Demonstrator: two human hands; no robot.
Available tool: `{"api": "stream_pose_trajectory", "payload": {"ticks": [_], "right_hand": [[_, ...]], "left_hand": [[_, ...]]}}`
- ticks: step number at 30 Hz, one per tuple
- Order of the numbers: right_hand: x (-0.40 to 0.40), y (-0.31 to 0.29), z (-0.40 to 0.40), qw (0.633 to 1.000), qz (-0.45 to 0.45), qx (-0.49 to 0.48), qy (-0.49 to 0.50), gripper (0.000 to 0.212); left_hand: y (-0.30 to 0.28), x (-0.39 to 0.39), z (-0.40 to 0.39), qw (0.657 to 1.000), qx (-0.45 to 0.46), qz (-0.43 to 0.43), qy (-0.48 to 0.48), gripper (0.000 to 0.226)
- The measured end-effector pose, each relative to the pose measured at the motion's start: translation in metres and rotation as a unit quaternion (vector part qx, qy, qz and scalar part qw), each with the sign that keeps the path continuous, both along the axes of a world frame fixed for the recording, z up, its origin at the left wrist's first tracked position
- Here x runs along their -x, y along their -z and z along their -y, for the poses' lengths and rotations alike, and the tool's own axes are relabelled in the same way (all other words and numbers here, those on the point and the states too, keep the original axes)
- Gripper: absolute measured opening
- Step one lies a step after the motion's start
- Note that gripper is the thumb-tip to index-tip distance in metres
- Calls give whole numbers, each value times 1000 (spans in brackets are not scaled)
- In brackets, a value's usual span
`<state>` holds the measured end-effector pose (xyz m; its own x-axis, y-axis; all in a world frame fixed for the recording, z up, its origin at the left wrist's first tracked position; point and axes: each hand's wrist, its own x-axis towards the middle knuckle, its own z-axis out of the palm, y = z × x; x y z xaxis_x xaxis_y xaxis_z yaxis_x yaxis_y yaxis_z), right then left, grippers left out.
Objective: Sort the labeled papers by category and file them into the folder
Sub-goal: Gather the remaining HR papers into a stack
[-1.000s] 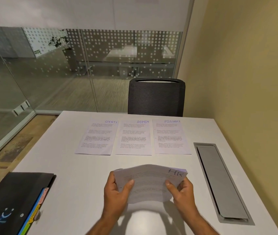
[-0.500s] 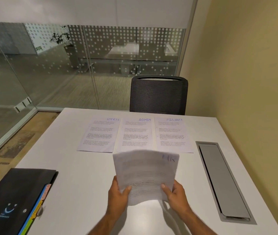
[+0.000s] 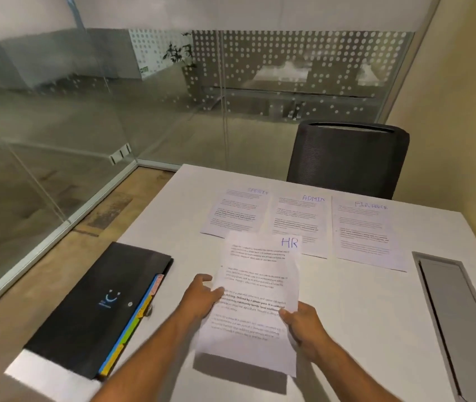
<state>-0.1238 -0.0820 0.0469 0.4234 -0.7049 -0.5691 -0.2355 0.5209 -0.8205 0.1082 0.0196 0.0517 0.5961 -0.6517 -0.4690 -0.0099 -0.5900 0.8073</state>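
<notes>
I hold a printed sheet labelled HR [image 3: 257,285] above the white table [image 3: 361,314]. My left hand [image 3: 200,298] pinches its left edge and my right hand [image 3: 303,323] pinches its right edge lower down. Whether more sheets lie behind it is hidden. Three sheets lie flat in a row farther back: SPORTS [image 3: 235,211], ADMIN [image 3: 300,220] and FINANCE [image 3: 365,232]. The HR sheet's top overlaps the near edges of SPORTS and ADMIN in view. A black expanding folder [image 3: 97,309] with coloured tabs along its right side lies closed at the table's left.
A black mesh chair [image 3: 347,158] stands behind the table's far edge. A grey cable hatch [image 3: 460,309] is set into the table on the right. Glass partitions run along the left and back, and a yellow wall on the right.
The HR sheet went from bent and low in both hands to upright and flat, facing me. My view has turned left, so the folder now shows more fully.
</notes>
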Motion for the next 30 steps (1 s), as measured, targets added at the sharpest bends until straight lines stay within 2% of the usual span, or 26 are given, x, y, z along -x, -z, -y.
{"api": "stream_pose_trajectory", "payload": {"ticks": [2,4,8,10,12,15,19,22,26,30], "right_hand": [[-19,4,-9,1000,-14,-6,-14,23],[-37,8,-20,999,-27,-20,-24,20],[-71,11,-42,998,-52,-35,-28,16],[-87,13,-52,996,-65,-40,-38,16],[-100,13,-62,996,-66,-46,-41,18],[-114,15,-73,996,-54,-61,-27,20],[-128,21,-82,996,-58,-64,-26,17],[-133,19,-88,996,-53,-74,-22,20],[-136,18,-93,995,-50,-81,-22,23],[-135,19,-93,996,-40,-82,-9,23]], "left_hand": [[-6,-24,-22,998,-8,31,-46,28],[-7,-51,-47,992,-8,103,-74,21],[-1,-99,-104,958,-124,256,-44,18],[6,-116,-126,935,-186,302,-8,28],[13,-125,-142,910,-247,332,15,49],[29,-136,-159,888,-314,331,50,81],[49,-146,-169,898,-327,289,59,94],[54,-144,-172,910,-293,288,58,87],[50,-137,-173,906,-258,321,101,75],[42,-136,-176,857,-283,381,199,66]]}}
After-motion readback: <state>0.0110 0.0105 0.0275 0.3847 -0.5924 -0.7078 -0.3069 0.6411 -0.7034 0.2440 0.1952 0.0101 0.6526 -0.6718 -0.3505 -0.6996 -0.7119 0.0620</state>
